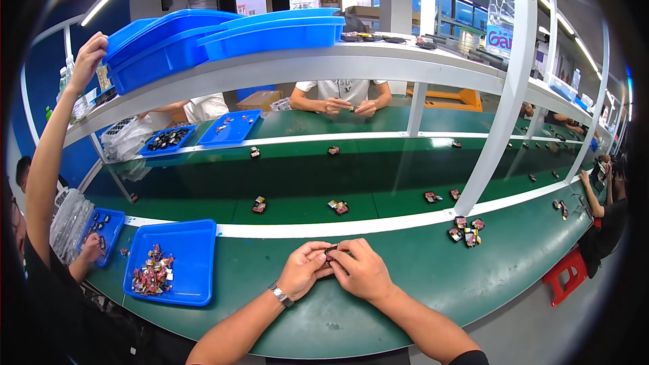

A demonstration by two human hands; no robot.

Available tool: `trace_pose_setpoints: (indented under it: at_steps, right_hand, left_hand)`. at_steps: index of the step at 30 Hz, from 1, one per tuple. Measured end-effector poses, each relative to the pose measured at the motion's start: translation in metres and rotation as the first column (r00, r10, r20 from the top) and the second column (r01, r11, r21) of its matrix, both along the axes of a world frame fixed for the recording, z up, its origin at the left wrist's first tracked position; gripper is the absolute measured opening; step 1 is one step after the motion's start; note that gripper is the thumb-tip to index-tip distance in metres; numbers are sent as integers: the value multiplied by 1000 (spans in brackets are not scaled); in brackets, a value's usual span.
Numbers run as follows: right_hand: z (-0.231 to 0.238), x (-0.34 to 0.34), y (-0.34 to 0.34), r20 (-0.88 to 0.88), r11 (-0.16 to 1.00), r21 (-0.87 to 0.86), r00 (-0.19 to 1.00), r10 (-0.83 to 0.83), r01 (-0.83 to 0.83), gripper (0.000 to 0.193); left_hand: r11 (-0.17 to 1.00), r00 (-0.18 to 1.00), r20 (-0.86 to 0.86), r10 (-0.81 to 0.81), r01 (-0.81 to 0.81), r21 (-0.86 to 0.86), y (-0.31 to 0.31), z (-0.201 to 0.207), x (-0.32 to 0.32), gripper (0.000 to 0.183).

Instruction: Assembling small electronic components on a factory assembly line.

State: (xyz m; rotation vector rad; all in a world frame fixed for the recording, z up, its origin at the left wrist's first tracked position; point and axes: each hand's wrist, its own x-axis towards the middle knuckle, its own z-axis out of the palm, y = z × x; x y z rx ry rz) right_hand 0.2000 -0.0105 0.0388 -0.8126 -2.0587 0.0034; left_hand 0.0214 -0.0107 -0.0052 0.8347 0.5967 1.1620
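Note:
My left hand (305,269) and my right hand (364,270) meet over the green bench near its front edge, pinching one small dark part (331,250) between their fingertips. A metal watch sits on my left wrist. To my left lies a blue tray (193,247) with a heap of small red and yellow parts (153,276). A cluster of finished parts (466,230) lies to my right, by the white stripe.
The green conveyor belt (304,169) carries scattered small parts. A white shelf frame (497,115) with blue bins (270,30) and water bottles stands above. A person on my left reaches up to a bin; another sits opposite, and others work at the right.

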Motion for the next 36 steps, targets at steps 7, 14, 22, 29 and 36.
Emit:
trace_pose_setpoints:
  at_steps: [7,14,22,29,36]
  right_hand:
    - [-7,0,2,68,997,57,996,-58,54,19]
    - [-11,-2,2,58,996,44,995,-81,78,17]
    - [-11,-1,5,57,994,92,997,-58,53,17]
    - [-10,6,9,-334,835,-514,942,16,-197,16]
    - [-20,-3,16,-352,795,-569,936,-6,-209,15]
  left_hand:
    - [1000,1000,-14,3,-3,-7,0,-1,0,25]
    - [1000,998,-64,15,-15,-2,0,-2,1,25]
    - [999,991,-127,45,-45,5,-3,4,7,23]
    - [991,970,-203,135,-131,36,-6,6,13,20]
    - [977,912,-352,212,-196,81,-3,-2,9,21]
